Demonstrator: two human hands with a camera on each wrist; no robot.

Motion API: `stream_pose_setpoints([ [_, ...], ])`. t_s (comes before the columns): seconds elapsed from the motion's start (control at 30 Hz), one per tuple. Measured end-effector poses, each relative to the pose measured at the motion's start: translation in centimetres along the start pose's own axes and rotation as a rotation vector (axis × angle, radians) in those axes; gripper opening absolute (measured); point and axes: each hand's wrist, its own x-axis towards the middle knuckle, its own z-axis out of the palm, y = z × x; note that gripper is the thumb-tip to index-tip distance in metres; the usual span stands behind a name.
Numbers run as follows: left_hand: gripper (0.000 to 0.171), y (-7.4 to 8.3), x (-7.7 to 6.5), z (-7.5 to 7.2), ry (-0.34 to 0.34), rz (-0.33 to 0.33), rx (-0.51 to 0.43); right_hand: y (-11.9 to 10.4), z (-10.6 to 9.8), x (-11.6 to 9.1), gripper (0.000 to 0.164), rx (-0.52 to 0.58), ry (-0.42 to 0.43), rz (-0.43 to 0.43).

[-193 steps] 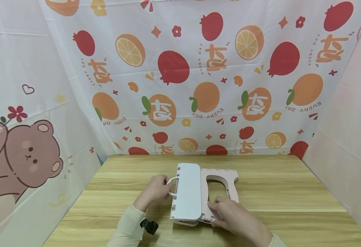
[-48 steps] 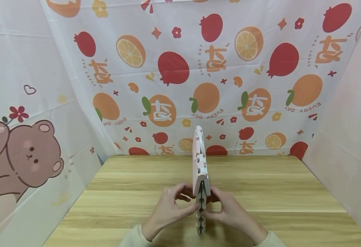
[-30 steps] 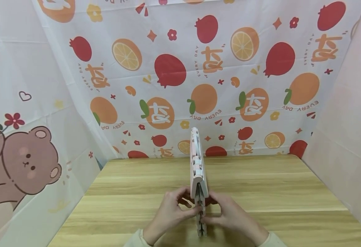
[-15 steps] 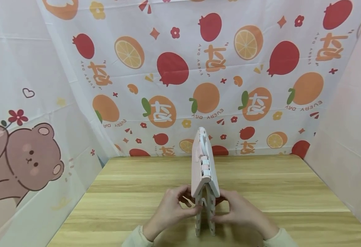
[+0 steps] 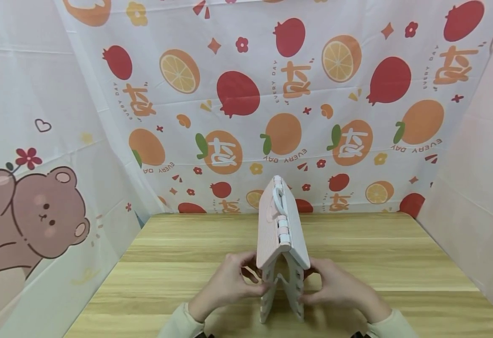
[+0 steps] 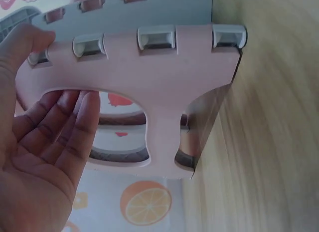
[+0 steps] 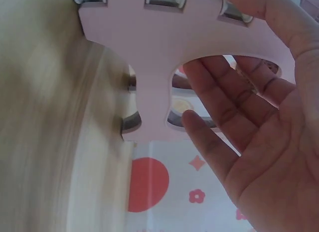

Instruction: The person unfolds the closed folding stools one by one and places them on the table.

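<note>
A pale pink and white folding step stool (image 5: 269, 230) stands on the table, partly unfolded. Its two top halves slope down like a roof, with a white carry handle (image 5: 277, 203) along the ridge, and its legs stand apart below. On the left side, my left hand (image 5: 232, 284) grips a leg panel (image 6: 164, 67), thumb on the hinged edge and fingers in the cut-out. My right hand (image 5: 341, 286) holds the opposite leg panel (image 7: 149, 37) likewise, its thumb at the edge and some fingers reaching into the opening. The far legs are mostly hidden in the head view.
The stool sits on a wood-grain table (image 5: 178, 244). Behind it hangs a fruit-print cloth (image 5: 254, 131), and pale cloths close off both sides, the left one showing a printed bear (image 5: 35, 216).
Earlier the stool lay flat and folded on the table. Later it stood on edge, nearly closed. Now both hands have moved apart, and the legs and top halves have spread wider.
</note>
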Motion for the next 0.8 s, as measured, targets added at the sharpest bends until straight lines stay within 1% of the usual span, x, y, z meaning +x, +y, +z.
stream_pose_setpoints([
  [0.27, 0.029, -0.3, -0.1, -1.0, -0.052, 0.008, 0.039, 0.2, -1.0, -0.5, 0.053, 0.003, -0.026, -0.021],
  [0.53, 0.030, -0.6, -0.4, -2.3, -0.093, 0.012, 0.032, 0.5, -1.6, -0.5, 0.052, 0.050, -0.067, -0.024],
  [0.8, 0.030, -0.7, -0.3, -3.4, -0.149, 0.017, 0.007, 0.4, -2.2, -0.7, 0.053, 0.052, -0.081, -0.029],
])
